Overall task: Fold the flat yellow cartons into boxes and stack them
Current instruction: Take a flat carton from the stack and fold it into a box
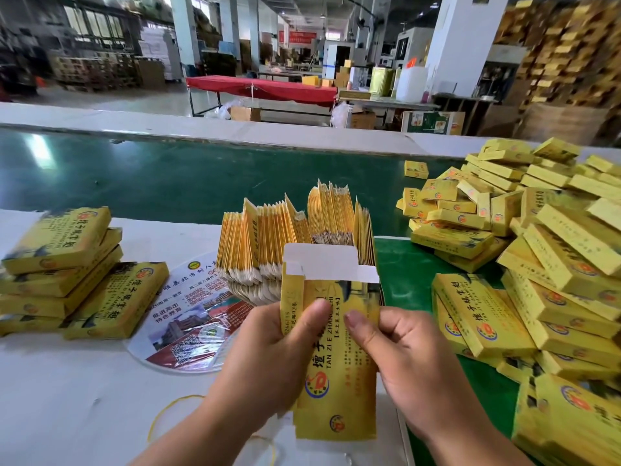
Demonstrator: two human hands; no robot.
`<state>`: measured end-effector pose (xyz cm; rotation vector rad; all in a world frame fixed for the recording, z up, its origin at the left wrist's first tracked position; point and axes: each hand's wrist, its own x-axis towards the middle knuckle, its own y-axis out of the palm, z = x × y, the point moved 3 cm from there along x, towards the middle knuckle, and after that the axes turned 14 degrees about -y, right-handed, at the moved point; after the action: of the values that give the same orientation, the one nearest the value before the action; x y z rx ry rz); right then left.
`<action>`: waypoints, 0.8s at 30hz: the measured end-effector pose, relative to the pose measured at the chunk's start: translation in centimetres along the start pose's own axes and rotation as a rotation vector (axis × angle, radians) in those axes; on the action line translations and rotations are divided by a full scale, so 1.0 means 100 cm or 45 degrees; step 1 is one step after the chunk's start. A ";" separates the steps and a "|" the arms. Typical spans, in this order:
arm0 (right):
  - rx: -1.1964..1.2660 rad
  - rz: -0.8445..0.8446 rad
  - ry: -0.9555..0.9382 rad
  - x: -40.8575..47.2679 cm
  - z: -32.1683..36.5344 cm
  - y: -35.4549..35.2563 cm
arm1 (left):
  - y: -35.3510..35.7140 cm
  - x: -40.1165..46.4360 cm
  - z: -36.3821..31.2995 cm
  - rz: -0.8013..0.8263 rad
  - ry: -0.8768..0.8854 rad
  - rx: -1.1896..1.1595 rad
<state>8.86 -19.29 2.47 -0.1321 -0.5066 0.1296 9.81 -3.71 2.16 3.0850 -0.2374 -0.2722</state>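
carton (336, 364) pinched by left hand (268, 348) and right hand (403, 351), thumbs clamped on its face; top flap (322, 260) open, to be tucked squarely.

One yellow printed cardboard carton (336, 358) is held half-opened. Five folded yellow boxes (64, 264) are stacked at the left. One round printed paper fan (188, 324) lies near them. The upright flat cartons (295, 230) and the right-hand box heap (524, 250) are too many to count.

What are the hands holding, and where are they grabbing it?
Both hands hold one yellow carton. The left hand grips its left edge, thumb on the front. The right hand pinches its right edge. The white top flaps are open.
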 end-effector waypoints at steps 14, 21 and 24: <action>-0.235 -0.132 -0.214 -0.003 0.015 0.012 | -0.002 -0.006 -0.010 -0.351 0.237 0.179; -0.300 -0.206 -0.196 -0.002 0.006 0.007 | -0.001 -0.003 -0.006 -0.291 0.220 0.239; -0.305 -0.260 -0.213 -0.001 0.004 0.002 | 0.002 -0.005 -0.003 -0.194 0.240 0.282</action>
<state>8.59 -19.03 2.74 -0.3041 -0.6986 -0.1212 9.32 -3.86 2.54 3.3241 -0.0271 0.0457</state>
